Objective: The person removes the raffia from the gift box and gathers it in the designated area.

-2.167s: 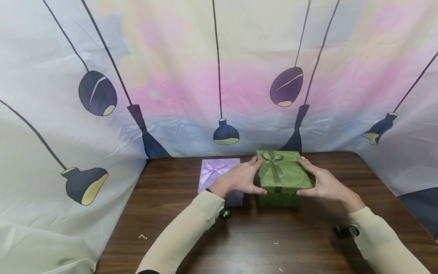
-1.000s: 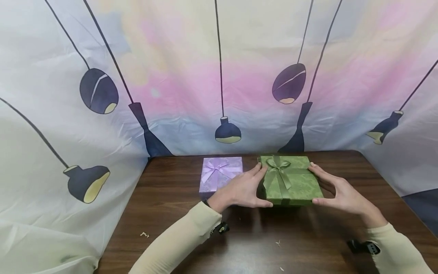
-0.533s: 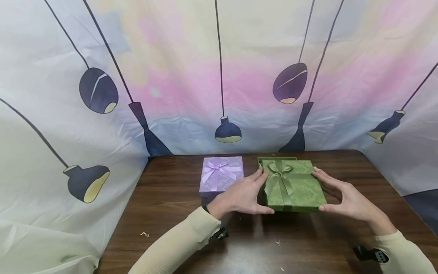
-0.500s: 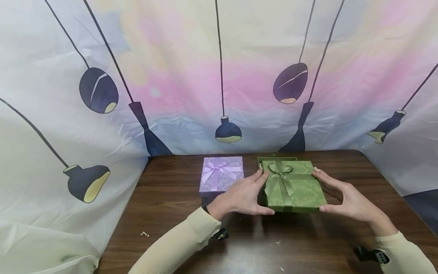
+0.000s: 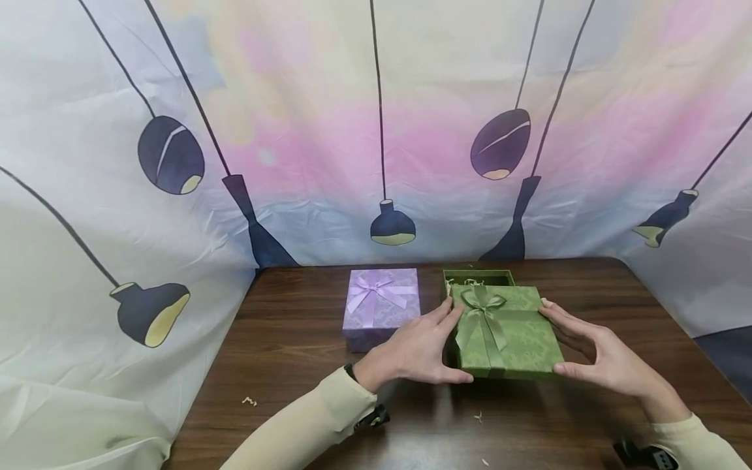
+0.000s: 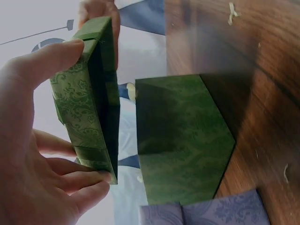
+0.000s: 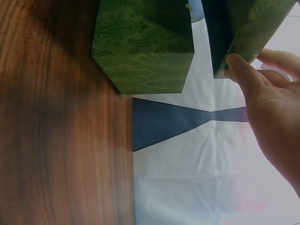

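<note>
Two-handed: left hand [image 5: 414,350] and right hand [image 5: 613,362] pinch green lid [image 5: 525,336] at opposite sides, fingers [image 6: 86,182] half-spread | Probably light, stiff cardboard; bow [image 5: 483,301] easily crushed | Best held by side walls [image 6: 77,105]

A green patterned gift-box lid [image 5: 523,343], with green ribbon bow [image 5: 483,301] on top, is held in the air, apart from its matching box base [image 6: 183,136], which stands open on the bench [image 5: 294,326]
</note>
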Demonstrator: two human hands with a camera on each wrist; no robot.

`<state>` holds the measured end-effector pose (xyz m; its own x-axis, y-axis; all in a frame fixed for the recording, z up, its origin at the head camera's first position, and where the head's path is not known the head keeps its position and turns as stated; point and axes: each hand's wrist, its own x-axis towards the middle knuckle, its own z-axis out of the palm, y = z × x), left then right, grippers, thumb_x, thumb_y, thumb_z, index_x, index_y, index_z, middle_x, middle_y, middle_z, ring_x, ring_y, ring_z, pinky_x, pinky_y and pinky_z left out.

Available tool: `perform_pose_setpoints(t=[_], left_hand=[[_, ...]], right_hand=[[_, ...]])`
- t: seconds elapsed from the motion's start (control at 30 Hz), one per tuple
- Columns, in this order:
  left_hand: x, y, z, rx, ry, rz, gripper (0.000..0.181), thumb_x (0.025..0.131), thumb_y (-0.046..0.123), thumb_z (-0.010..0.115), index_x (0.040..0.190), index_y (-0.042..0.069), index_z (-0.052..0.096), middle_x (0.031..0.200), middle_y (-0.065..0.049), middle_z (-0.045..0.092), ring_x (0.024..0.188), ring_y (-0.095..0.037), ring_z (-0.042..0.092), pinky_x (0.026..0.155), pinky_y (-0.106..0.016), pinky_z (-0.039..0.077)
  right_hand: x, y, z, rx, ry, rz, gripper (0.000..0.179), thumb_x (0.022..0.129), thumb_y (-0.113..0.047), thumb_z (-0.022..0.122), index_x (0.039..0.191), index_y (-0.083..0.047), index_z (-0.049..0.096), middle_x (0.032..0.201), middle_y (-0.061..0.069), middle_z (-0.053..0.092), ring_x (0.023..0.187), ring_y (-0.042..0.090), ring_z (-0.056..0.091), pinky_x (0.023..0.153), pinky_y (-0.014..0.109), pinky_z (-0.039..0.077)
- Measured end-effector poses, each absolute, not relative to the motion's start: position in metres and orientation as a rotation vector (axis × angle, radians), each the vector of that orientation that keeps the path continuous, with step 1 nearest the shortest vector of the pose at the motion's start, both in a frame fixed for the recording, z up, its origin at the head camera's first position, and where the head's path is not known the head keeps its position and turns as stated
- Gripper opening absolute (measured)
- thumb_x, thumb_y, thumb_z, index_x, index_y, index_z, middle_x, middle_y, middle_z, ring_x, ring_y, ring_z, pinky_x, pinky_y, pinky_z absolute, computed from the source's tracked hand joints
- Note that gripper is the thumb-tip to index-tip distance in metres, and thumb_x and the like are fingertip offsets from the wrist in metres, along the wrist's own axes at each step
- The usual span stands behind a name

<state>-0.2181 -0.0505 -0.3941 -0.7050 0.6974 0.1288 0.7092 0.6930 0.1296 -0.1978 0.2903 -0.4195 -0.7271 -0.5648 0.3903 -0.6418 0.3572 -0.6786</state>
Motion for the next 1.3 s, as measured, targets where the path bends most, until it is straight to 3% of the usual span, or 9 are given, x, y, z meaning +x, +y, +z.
perform_pose_setpoints(t=[0.27,0.5,0.77,0.93,1.3], left_hand=[[-0.209,-0.049,-0.394,-1.161,-2.842,-0.273,0.117,0.073,0.075,0.064,0.157,0.01,0.014,0.158,-0.022,0.023,0.133,-0.033,0.047,0.101,-0.041,0.048],[-0.199,-0.048,-0.398,-1.157,-2.827,-0.262,0.118,0.072,0.078,0.063,0.157,0.01,0.016,0.158,-0.022,0.024,0.132,-0.032,0.049,0.1,-0.039,0.05],[-0.187,-0.048,-0.4,-1.127,-2.83,-0.256,0.119,0.07,0.079,0.064,0.157,0.011,0.018,0.157,-0.021,0.026,0.131,-0.03,0.051,0.097,-0.036,0.051],[-0.183,-0.049,-0.405,-1.13,-2.827,-0.284,0.12,0.069,0.078,0.065,0.156,0.01,0.019,0.157,-0.022,0.026,0.132,-0.03,0.049,0.099,-0.036,0.05],[-0.168,-0.05,-0.417,-1.157,-2.815,-0.394,0.117,0.071,0.071,0.07,0.155,0.005,0.021,0.155,-0.026,0.028,0.13,-0.036,0.05,0.102,-0.035,0.048]], right_hand=[[-0.191,0.292,-0.42,1.158,-2.472,1.446,0.085,0.074,0.016,0.072,0.148,0.008,0.03,0.156,0.03,0.02,0.147,0.006,0.021,0.105,0.012,0.036],[-0.185,0.292,-0.421,1.164,-2.394,1.429,0.078,0.073,0.018,0.071,0.143,0.013,0.036,0.153,0.03,0.03,0.144,0.006,0.029,0.105,0.011,0.036],[-0.178,0.296,-0.422,0.926,-2.565,1.306,0.074,0.075,0.007,0.077,0.142,0.0,0.047,0.15,0.023,0.04,0.139,-0.005,0.033,0.099,0.006,0.037],[-0.175,0.296,-0.425,0.962,-2.535,1.337,0.074,0.076,0.01,0.075,0.143,0.003,0.045,0.149,0.024,0.041,0.135,-0.003,0.041,0.096,0.01,0.043],[-0.165,0.293,-0.435,0.969,-2.528,1.308,0.073,0.074,0.008,0.078,0.141,0.003,0.048,0.147,0.022,0.045,0.137,-0.002,0.038,0.101,0.007,0.036]])
